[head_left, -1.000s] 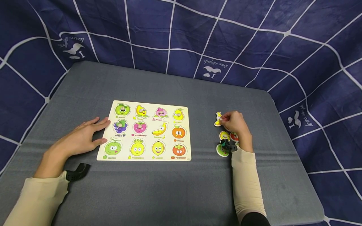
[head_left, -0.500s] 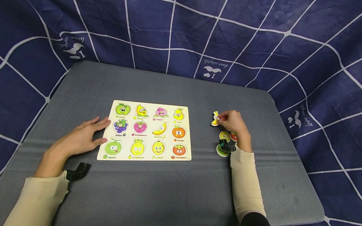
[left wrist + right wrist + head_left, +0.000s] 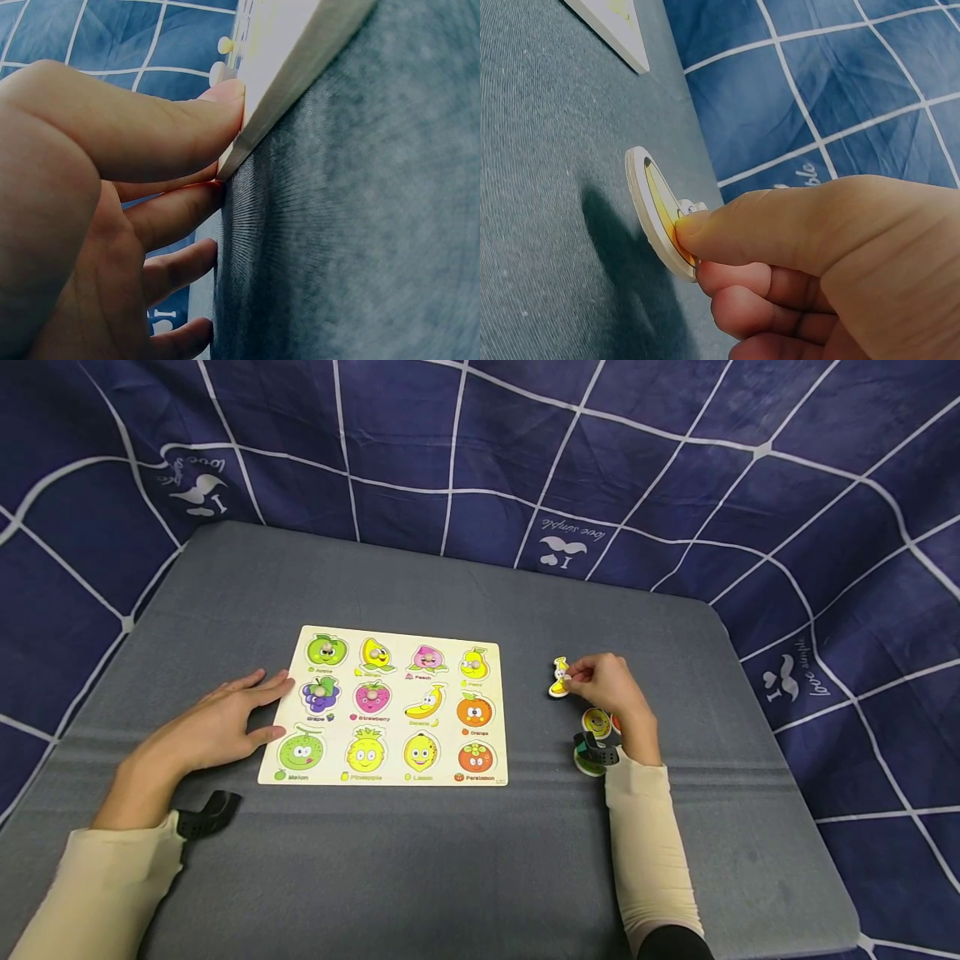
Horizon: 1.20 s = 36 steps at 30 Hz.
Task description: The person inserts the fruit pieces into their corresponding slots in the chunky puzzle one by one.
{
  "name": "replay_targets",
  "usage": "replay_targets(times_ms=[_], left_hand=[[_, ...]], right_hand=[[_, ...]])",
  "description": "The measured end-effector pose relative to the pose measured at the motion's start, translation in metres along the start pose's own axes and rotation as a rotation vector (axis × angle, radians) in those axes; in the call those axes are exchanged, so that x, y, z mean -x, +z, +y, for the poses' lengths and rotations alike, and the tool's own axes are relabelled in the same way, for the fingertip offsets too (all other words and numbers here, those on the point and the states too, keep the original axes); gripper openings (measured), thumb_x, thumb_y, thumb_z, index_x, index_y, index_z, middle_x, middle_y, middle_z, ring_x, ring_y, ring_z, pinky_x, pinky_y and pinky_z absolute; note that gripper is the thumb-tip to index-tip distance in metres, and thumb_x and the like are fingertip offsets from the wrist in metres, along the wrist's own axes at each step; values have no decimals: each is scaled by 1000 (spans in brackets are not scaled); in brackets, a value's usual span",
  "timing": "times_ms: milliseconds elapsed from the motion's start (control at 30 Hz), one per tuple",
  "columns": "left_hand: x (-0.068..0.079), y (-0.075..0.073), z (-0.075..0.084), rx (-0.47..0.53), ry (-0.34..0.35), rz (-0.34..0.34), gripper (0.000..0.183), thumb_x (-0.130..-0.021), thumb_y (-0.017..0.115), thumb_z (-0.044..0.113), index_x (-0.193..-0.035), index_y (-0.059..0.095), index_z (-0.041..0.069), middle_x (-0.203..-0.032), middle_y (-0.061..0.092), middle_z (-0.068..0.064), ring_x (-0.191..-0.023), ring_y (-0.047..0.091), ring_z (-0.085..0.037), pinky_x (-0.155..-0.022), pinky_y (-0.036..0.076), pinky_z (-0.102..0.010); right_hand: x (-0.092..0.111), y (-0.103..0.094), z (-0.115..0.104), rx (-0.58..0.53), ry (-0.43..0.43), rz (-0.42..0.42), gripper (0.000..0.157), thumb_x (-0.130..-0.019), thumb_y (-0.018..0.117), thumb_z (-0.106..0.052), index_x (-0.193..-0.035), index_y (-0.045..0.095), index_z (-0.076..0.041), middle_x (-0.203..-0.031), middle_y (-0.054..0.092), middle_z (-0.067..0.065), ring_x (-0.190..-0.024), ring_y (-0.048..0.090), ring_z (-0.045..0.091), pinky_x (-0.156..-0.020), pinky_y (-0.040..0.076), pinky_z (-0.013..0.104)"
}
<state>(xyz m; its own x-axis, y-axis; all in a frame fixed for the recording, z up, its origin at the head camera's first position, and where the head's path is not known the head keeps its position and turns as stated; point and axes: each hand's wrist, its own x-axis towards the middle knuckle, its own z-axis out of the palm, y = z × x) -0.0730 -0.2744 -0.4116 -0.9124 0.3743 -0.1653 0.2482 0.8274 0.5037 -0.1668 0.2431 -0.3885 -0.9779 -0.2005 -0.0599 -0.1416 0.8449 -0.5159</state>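
In the head view my right hand (image 3: pixel 611 685) pinches a banana puzzle piece (image 3: pixel 558 678) between thumb and fingers, to the right of the board. The right wrist view shows the piece (image 3: pixel 660 217) tilted above the table, its shadow to the left. My left hand (image 3: pixel 225 722) lies at the left edge of the wooden fruit puzzle board (image 3: pixel 447 752), fingers spread. In the left wrist view the thumb (image 3: pixel 187 135) touches the board's edge, and the other fingers extend along the table. Knobbed pieces, including the apple (image 3: pixel 326 652) and strawberry (image 3: pixel 372 698), sit in the board.
Below my right hand lie several loose round pieces, among them a smiling yellow one (image 3: pixel 596 722) and a green one (image 3: pixel 588 766), partly hidden by the wrist strap. A grey cloth covers the table (image 3: pixel 420 860). A navy checked curtain (image 3: pixel 480 452) hangs behind it.
My right hand has moved left with the banana piece, toward the board. The left hand and the board stay in place.
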Motion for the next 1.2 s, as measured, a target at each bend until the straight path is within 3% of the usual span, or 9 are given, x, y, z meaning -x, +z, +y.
replay_targets(times_ms=[533, 900, 1200], left_hand=[[1, 0, 0, -7, 11, 6, 73, -87, 75, 15, -147, 39, -7, -153, 34, -26, -140, 23, -53, -105, 19, -74], [1, 0, -1, -16, 4, 0, 74, -88, 74, 16, -148, 38, -7, -153, 33, -27, -140, 23, -53, -105, 19, -74], [0, 0, -2, -25, -2, -7, 74, -88, 74, 16, -148, 37, -6, -153, 33, -27, -141, 22, -53, -105, 19, -74]], right_hand=[[1, 9, -22, 29, -98, -5, 10, -82, 77, -12, -84, 75, -2, -73, 69, 2, -64, 59, 10, -60, 47, 24], [1, 16, -34, -20, -195, 0, 6, -79, 75, -10, -78, 73, -5, -66, 64, -4, -59, 54, 7, -55, 42, 21], [-1, 21, -46, 0, -168, -37, 10, -82, 78, -14, -81, 74, -5, -70, 66, -1, -62, 56, 10, -58, 45, 24]])
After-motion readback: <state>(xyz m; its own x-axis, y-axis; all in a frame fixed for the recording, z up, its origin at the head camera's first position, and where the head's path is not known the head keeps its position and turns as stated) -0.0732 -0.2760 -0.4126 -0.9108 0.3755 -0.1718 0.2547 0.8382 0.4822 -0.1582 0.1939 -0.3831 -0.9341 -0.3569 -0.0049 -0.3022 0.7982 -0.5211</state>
